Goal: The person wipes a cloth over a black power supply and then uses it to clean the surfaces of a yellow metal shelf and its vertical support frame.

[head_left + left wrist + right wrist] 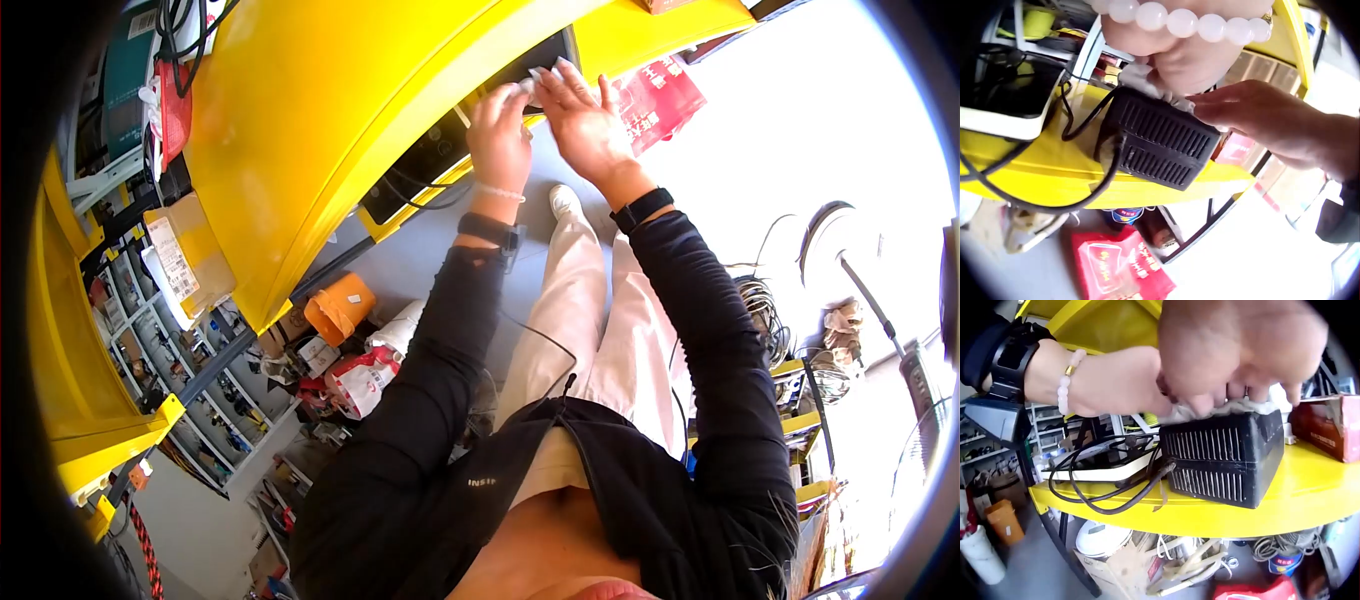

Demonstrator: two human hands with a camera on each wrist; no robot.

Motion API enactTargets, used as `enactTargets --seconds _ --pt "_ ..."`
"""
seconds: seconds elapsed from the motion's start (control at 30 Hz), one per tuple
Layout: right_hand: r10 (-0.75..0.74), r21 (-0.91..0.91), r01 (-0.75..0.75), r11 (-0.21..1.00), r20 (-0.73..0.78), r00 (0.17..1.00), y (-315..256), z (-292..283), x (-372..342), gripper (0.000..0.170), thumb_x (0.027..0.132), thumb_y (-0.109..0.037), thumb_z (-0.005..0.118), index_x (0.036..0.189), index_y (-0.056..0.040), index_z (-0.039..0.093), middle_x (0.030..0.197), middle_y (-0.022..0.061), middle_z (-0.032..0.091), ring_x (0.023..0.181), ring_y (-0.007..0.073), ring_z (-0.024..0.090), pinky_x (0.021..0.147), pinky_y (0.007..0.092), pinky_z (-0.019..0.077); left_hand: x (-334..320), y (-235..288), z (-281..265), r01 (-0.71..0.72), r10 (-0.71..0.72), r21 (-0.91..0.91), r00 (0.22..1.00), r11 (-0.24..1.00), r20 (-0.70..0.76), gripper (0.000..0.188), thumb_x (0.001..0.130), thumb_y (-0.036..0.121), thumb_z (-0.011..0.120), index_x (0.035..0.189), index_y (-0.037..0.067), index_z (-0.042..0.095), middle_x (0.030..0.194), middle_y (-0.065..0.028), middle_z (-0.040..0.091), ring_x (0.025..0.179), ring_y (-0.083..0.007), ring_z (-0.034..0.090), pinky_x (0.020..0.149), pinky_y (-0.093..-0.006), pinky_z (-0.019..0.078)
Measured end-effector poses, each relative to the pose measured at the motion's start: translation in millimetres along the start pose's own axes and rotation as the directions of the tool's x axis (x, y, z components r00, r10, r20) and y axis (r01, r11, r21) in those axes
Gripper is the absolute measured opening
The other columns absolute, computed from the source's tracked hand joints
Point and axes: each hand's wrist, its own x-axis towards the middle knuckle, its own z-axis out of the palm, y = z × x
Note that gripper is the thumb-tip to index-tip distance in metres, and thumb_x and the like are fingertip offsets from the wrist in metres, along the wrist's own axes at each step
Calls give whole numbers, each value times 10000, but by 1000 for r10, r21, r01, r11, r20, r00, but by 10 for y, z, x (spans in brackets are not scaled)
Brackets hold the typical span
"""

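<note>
A black vented box [1210, 456] with a cable from its end stands on a yellow shelf [1304, 487]. Crumpled along its top edge is a thin white cloth [1247, 407], possibly tissue. My left hand [500, 140] pinches one part of this cloth at the box's top; a pale bead bracelet [1182, 23] circles that wrist. Close beside it, my right hand [588, 128] bends its fingers down onto the cloth and grips it between fingers and thumb. The fingertips of both hands are partly hidden by the cloth and by each other.
A white-edged device with a dark top [1010, 94] lies beside the box, with loose black cables [1104, 506] between them. A red carton [1329, 428] stands on the box's other side. Below the shelf are a red bag [1122, 265] and an orange bin [340, 308].
</note>
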Motion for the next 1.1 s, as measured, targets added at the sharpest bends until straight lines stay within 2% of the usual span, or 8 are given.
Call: enactTargets --seconds 0.17,0.3,0.47,0.53,0.63,0.8,0.87,1.1 --pt "-63 -173 89 981 153 986 183 -22 704 477 917 -268 473 1349 -68 508 1445 82 459 1395 246 347 1076 641 259 467 -205 -1 8 -81 173 905 985 419 572 877 164 503 1426 41 404 1554 -131 279 1455 -269 236 1061 -714 204" --pt "-444 -314 415 854 -24 896 764 592 1364 400 880 -203 464 1207 -44 631 1275 155 608 1199 334 545 1027 494 399 1165 -605 228 23 -21 1 899 1000 437 571 900 211 469 1439 48 375 1558 -110 280 1439 -279 271 1056 -701 232" --pt "-49 -182 41 982 -36 998 186 247 399 524 878 -266 503 1365 -73 494 1474 89 428 1415 263 316 1068 643 269 585 -293 47 -97 6 158 869 983 494 615 923 225 458 1481 36 281 1579 -137 202 1452 -310 227 1058 -709 208" --pt "8 -98 7 995 147 989 -34 55 -22 601 874 -287 513 1433 -87 423 1544 82 329 1440 253 274 1091 652 225 148 -30 -123 -216 125 266 938 939 322 516 869 254 557 1329 28 498 1341 -245 517 1210 -436 493 1053 -484 366" --pt "-55 -135 63 989 60 997 57 133 159 527 888 -280 497 1377 -84 486 1487 74 414 1408 227 332 1067 652 268 304 -170 -77 -119 30 156 876 981 481 620 947 253 435 1482 -3 255 1587 -160 152 1472 -308 167 1066 -725 160" --pt "-258 -55 258 965 11 966 596 264 1300 386 876 -219 464 1169 -36 637 1247 160 617 1186 353 547 1074 565 317 1268 -631 234 -56 -4 105 868 993 497 534 973 261 376 1453 37 311 1562 -168 220 1405 -356 288 1084 -602 260" --pt "-167 -396 106 912 -122 978 390 264 1028 449 897 -259 493 1303 -72 544 1408 78 503 1339 242 427 1046 632 307 1090 -552 206 -72 -52 244 882 967 468 531 976 264 355 1459 48 306 1582 -158 171 1430 -333 251 1069 -674 214" --pt "-208 -143 222 965 106 972 -24 62 24 516 902 -298 509 1376 -95 497 1465 67 450 1409 203 339 1090 603 268 -69 -59 -162 41 -140 192 831 981 539 665 951 241 406 1526 30 147 1609 -155 35 1489 -329 34 1061 -726 124"
